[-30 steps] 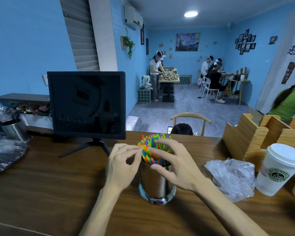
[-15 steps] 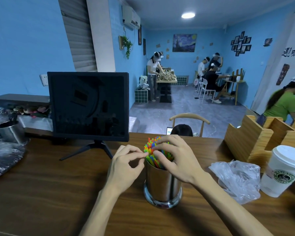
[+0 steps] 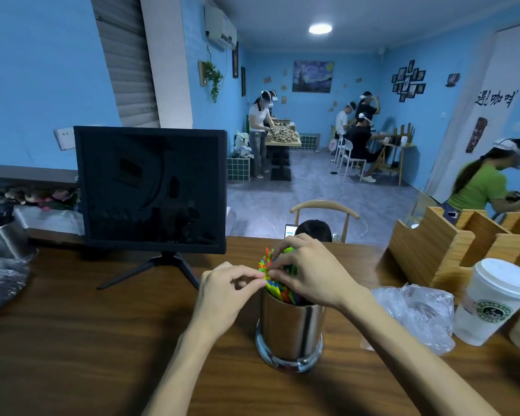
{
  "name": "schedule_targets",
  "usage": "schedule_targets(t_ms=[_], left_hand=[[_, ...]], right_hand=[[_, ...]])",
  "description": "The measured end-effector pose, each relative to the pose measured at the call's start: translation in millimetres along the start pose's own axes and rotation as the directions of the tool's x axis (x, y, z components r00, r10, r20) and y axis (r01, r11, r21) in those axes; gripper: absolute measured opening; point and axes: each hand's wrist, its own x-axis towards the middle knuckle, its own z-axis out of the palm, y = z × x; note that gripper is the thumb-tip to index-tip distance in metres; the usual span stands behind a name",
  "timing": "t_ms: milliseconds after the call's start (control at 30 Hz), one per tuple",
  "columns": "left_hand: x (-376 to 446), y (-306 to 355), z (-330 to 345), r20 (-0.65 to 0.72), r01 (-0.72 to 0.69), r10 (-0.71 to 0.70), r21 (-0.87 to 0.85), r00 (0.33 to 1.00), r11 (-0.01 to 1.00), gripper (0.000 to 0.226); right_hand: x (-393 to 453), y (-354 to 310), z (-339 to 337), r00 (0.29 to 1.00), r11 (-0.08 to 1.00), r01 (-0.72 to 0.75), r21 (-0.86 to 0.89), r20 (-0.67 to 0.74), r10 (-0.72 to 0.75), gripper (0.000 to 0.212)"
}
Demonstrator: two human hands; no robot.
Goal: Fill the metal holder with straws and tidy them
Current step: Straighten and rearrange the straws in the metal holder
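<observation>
Straws (image 3: 278, 288) fill your metal holder (image 3: 290, 328) at lower centre; left hand (image 3: 227, 294) and right hand (image 3: 311, 273) pinch their tips; bare counter (image 3: 72, 340) lies lower left.

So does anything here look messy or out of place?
Mostly the straws: they lean to the left in the metal holder rather than standing straight, while the left hand and right hand pinch at their tops. A crumpled plastic bag also lies loose on the wooden counter.

Straws (image 3: 278, 288) in holder (image 3: 290, 328); monitor (image 3: 150, 190) behind-left, cup (image 3: 496, 301) right.
</observation>
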Motion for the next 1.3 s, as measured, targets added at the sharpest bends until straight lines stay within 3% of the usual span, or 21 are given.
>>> schedule_targets(t_ms=[300, 467, 600, 733, 800, 867, 967, 1167, 1233, 1300], left_hand=[[6.2, 7.1, -8.1, 0.013, 0.041, -0.039, -0.130, 0.999, 0.991, 0.016], [12.5, 12.6, -7.2, 0.013, -0.006, 0.008, -0.141, 1.000, 0.990, 0.016], [27.8, 29.0, -12.5, 0.009, 0.080, -0.082, -0.368, 0.997, 0.926, 0.012], [39.8, 44.8, -23.4, -0.182, 0.044, -0.186, -0.591, 0.966, 0.805, 0.011], [43.7, 48.4, -27.6, -0.254, 0.016, -0.242, -0.659, 0.936, 0.752, 0.012], [46.1, 51.2, -30.0, -0.302, -0.011, -0.270, -0.684, 0.914, 0.729, 0.013], [47.3, 53.1, -27.1, -0.313, 0.006, -0.333, -0.721, 0.889, 0.693, 0.015], [47.3, 45.4, -17.2, -0.356, 0.088, -0.557, -0.782, 0.750, 0.618, 0.006], [45.2, 43.8, -11.8, -0.311, 0.134, -0.609, -0.809, 0.729, 0.573, 0.014], [41.2, 46.5, -4.6, -0.154, 0.199, -0.632, -0.870, 0.759, 0.451, 0.017]], right_hand=[[2.2, -4.7, -12.9, 0.993, 0.984, -0.117, 0.132, 0.023, 0.115, 0.006], [8.8, -5.5, -27.5, 0.976, 0.929, -0.206, 0.307, 0.003, 0.216, 0.007], [14.1, -9.5, -50.3, 0.944, 0.923, -0.162, 0.349, -0.217, 0.248, 0.013], [7.0, -20.2, -75.6, 0.774, 0.874, -0.086, 0.479, -0.520, 0.361, 0.016], [1.3, -21.8, -83.2, 0.697, 0.805, -0.041, 0.592, -0.561, 0.447, 0.019], [-3.7, -21.5, -84.0, 0.664, 0.702, 0.001, 0.712, -0.525, 0.532, 0.019], [-11.7, -19.5, -74.4, 0.660, 0.534, 0.002, 0.845, -0.403, 0.634, 0.018], [-31.5, -10.2, -56.5, 0.610, 0.151, 0.019, 0.988, -0.131, 0.782, 0.026], [-34.1, -8.2, -52.2, 0.605, 0.058, 0.040, 0.998, -0.070, 0.793, 0.031], [-33.7, -10.4, -46.6, 0.626, 0.010, 0.019, 1.000, -0.020, 0.780, 0.029]])
